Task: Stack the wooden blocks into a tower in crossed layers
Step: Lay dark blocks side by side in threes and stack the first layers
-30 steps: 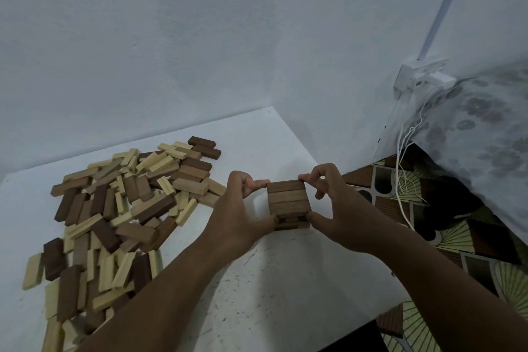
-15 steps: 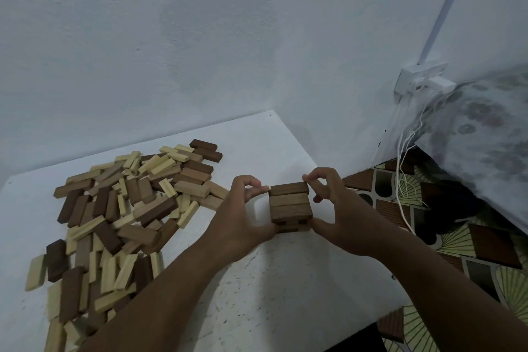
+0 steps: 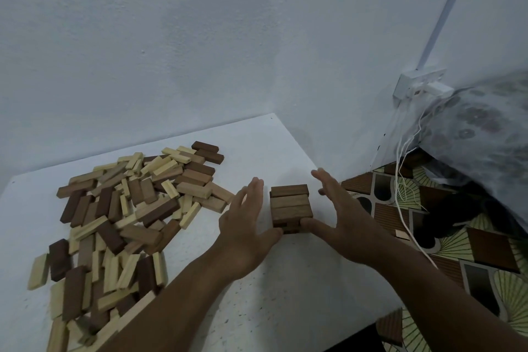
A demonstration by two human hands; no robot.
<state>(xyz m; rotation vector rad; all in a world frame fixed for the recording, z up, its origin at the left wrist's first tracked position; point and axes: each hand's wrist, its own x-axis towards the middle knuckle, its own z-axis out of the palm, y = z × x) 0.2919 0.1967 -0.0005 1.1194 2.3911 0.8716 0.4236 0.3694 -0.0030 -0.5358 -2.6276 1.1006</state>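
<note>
Two open hands flanking the short brown wooden tower (image 3: pixel 291 208), fingers straight, nothing clasped in either grip. Left hand (image 3: pixel 243 226) just left of the stack, palm turned inward, thumb tip at the tower's near lower corner. Right hand (image 3: pixel 340 217) mirrored on the other side, thumb against the near right lower edge, fingers stretched past the far side without visible contact. Likely a squaring gesture: flat palms ready to press block ends flush so later layers sit true. Three smooth rectangular blocks side by side on top, long edges touching, grain faintly visible; beneath them, block ends of a crossed layer just peeking out between the thumbs. Well left of the left grip, a loose heap of pale and dark wooden blocks (image 3: pixel 120 220), hard-edged and matte, sprawled over the white speckled surface (image 3: pixel 285 308).
</note>
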